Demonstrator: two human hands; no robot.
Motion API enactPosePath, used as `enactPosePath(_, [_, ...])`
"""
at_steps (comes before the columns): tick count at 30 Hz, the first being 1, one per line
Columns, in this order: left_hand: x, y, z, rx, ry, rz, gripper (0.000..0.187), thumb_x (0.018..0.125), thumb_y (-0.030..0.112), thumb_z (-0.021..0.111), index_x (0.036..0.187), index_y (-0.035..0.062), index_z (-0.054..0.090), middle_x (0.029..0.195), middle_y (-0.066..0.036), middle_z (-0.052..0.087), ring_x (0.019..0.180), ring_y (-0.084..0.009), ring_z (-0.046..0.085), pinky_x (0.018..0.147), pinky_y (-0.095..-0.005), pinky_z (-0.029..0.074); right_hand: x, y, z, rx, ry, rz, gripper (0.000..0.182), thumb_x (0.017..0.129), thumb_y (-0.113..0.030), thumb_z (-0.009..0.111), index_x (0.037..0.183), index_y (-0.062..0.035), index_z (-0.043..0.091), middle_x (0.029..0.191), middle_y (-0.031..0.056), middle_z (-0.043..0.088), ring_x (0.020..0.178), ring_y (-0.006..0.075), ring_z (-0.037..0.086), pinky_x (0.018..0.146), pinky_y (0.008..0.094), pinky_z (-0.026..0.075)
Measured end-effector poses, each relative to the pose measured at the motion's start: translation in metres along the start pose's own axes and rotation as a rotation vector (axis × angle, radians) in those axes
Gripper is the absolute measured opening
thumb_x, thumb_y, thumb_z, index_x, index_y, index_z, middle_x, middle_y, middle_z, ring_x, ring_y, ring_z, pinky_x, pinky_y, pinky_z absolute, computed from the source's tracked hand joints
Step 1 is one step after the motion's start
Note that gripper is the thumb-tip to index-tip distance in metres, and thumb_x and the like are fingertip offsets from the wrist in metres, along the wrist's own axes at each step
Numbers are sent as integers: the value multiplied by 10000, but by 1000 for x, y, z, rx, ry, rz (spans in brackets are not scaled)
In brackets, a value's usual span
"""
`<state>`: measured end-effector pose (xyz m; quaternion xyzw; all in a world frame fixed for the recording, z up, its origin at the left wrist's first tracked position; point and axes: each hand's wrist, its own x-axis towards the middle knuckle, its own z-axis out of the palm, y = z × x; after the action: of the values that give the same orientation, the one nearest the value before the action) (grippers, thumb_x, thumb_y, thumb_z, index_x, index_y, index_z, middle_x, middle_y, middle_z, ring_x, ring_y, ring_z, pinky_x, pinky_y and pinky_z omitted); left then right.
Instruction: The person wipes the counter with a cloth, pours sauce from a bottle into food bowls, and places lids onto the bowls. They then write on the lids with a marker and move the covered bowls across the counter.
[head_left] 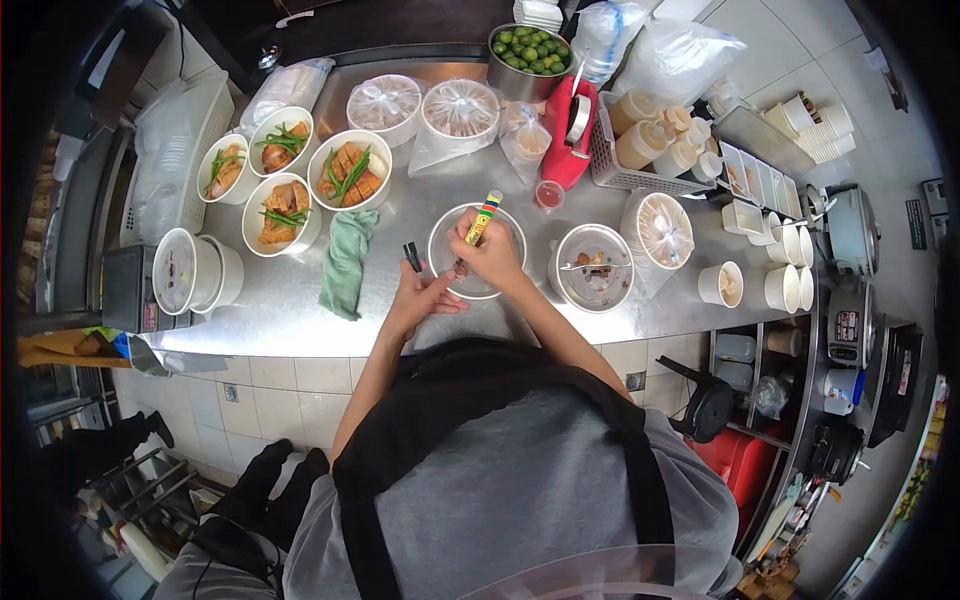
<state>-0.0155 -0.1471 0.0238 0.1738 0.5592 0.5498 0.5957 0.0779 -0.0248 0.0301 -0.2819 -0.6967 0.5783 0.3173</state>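
My right hand is closed around a yellow, green and black marker, its writing end pointing down over a round bowl with a clear lid. Whether the tip touches the lid is hard to tell. My left hand is closed on a black marker cap at the near left rim of that bowl, the lower fingers stretched along it. Just right stands another lidded white bowl with food pieces and what looks like a wrapped utensil on its lid. A green cloth lies left of my hands.
Several white bowls of meat and green beans stand at the left. Bagged bowls, a pot of green citrus and a red tape dispenser line the back. A basket of bottles and paper cups are on the right.
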Motion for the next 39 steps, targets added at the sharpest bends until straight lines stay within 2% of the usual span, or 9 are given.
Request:
enactPosePath(9, [1, -2, -1, -8, 14, 10, 476, 862, 183, 578, 1037, 63, 152, 789, -219, 572, 639, -289, 652, 571, -337, 568, 1, 3, -3, -18, -1, -58, 209, 739, -32, 622, 640, -58, 440, 538, -40, 402, 494, 34, 365, 447, 221, 286])
enactPosePath(19, [1, -5, -2, -12, 3, 9, 462, 865, 182, 575, 1028, 65, 160, 892, -238, 578, 651, -291, 652, 573, -336, 568, 3, 11, -6, -15, -29, -82, 207, 745, -30, 614, 649, -72, 436, 589, -46, 415, 540, 26, 391, 464, 210, 293])
enactPosePath(25, [2, -6, -5, -1, 5, 4, 454, 868, 179, 569, 1025, 63, 158, 952, -249, 574, 661, -293, 652, 574, -334, 568, 7, 13, -11, 88, 9, -49, 198, 756, -22, 609, 666, -60, 436, 590, -39, 431, 519, 27, 434, 482, 197, 374])
enactPosePath(28, [2, -5, -3, 1, 3, -15, 448, 870, 176, 564, 1022, 64, 158, 971, -248, 572, 662, -293, 652, 574, -333, 568, 6, 8, -14, 58, -14, -16, 170, 745, -46, 618, 677, -55, 462, 539, -3, 516, 457, 58, 517, 400, 215, 380])
enactPosePath(31, [1, -3, -2, -14, -11, -2, 456, 866, 171, 569, 1010, 58, 151, 961, -250, 572, 660, -290, 651, 572, -333, 569, 6, 4, -14, 62, -8, 10, 200, 747, -24, 612, 663, -53, 434, 567, -38, 432, 532, 21, 446, 487, 200, 380])
enactPosePath(33, [-1, -1, 0, -28, -11, 27, 474, 859, 166, 581, 984, 48, 139, 909, -254, 577, 653, -283, 651, 568, -331, 569, 5, -4, -14, 21, 3, 14, 205, 740, -24, 620, 660, -51, 434, 563, -37, 426, 525, 22, 424, 475, 206, 356])
enactPosePath(37, [0, -2, -2, -5, 4, -3, 461, 868, 171, 564, 1037, 52, 151, 1004, -248, 571, 664, -294, 651, 576, -332, 570, 6, -1, -14, 13, 30, -13, 208, 733, -28, 627, 657, -49, 434, 560, -34, 410, 522, 25, 384, 464, 215, 313])
enactPosePath(39, [0, -1, -1, 10, 12, -17, 462, 869, 170, 563, 1035, 46, 150, 1005, -248, 572, 663, -294, 650, 578, -331, 570, 6, 2, -14, -37, 38, -82, 196, 730, -44, 630, 655, -46, 449, 545, -4, 477, 503, 48, 475, 444, 224, 360])
